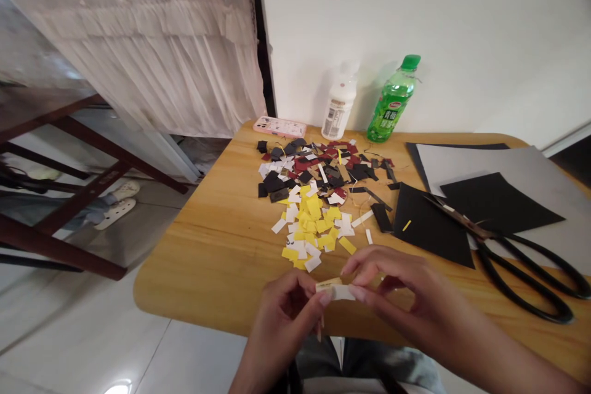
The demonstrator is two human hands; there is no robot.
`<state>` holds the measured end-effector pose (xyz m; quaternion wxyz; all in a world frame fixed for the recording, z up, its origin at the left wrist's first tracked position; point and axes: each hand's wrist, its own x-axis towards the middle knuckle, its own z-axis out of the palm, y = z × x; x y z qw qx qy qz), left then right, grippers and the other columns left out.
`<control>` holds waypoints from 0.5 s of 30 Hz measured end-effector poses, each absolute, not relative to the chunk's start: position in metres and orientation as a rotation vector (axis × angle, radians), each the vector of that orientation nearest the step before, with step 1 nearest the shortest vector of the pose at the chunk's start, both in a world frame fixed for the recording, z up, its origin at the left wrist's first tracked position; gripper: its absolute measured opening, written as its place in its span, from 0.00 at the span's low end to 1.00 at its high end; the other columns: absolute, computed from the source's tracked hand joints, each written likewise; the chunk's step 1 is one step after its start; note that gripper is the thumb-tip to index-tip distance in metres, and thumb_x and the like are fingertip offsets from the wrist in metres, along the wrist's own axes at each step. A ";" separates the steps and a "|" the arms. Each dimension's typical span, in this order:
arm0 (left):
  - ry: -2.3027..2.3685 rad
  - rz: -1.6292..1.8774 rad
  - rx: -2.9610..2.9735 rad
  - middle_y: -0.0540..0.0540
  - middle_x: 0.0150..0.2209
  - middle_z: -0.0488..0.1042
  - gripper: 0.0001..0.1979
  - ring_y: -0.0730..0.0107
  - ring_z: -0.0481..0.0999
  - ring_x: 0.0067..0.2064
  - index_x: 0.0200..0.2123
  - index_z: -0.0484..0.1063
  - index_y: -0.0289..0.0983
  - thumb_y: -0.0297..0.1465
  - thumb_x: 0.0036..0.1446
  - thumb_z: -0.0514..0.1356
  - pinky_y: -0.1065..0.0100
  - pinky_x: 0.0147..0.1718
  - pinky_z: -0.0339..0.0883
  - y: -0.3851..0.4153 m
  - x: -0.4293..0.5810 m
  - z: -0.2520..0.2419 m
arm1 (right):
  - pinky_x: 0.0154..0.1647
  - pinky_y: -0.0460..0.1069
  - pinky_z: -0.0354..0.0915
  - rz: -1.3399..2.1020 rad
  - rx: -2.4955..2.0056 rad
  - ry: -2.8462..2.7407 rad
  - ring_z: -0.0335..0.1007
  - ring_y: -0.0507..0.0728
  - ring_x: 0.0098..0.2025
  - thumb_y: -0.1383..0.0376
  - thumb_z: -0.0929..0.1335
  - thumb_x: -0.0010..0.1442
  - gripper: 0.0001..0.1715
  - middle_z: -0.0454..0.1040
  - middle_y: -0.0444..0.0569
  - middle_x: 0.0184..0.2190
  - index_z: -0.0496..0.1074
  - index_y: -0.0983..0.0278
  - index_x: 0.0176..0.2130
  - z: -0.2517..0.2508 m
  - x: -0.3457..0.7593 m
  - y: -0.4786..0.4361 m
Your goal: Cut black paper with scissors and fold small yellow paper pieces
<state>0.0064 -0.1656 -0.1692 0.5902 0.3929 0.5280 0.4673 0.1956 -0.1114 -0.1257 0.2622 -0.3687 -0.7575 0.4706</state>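
Home room: sheer curtain [152, 68], house slippers [117, 212]

A plain white wall [462, 24] rises behind the rounded honey-coloured wooden table [184, 277]. A sheer white ruffled curtain [152, 68] hangs past its far left corner, above a dark red-brown wooden chair frame [83, 200] and glossy pale floor tiles [78, 332].

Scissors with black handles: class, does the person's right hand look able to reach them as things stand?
Probably yes. The scissors lie to the right of the right hand, and nothing stands between them on the wooden table. The hand would likely first have to let go of the paper strip it pinches.
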 end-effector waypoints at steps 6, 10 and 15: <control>1.204 1.076 0.894 0.54 0.16 0.68 0.26 0.77 0.66 0.18 0.23 0.66 0.37 0.53 0.46 0.70 0.75 0.19 0.60 -0.165 0.007 -0.173 | 0.43 0.47 0.70 1.110 -0.930 -2.130 0.75 0.54 0.44 0.71 0.65 0.65 0.10 0.75 0.45 0.39 0.69 0.59 0.32 -0.130 0.194 -0.117; 1.154 1.065 0.849 0.52 0.17 0.73 0.24 0.74 0.71 0.19 0.24 0.69 0.36 0.50 0.46 0.71 0.73 0.23 0.67 -0.165 0.005 -0.176 | 0.40 0.45 0.69 1.027 -0.943 -2.178 0.75 0.52 0.42 0.71 0.65 0.66 0.09 0.75 0.45 0.40 0.69 0.59 0.34 -0.131 0.195 -0.121; 1.128 1.103 0.788 0.50 0.17 0.76 0.24 0.72 0.75 0.20 0.22 0.69 0.36 0.47 0.43 0.74 0.72 0.25 0.71 -0.164 0.005 -0.175 | 0.40 0.43 0.70 1.058 -0.948 -2.094 0.75 0.51 0.41 0.71 0.65 0.66 0.10 0.76 0.44 0.40 0.70 0.59 0.33 -0.135 0.193 -0.124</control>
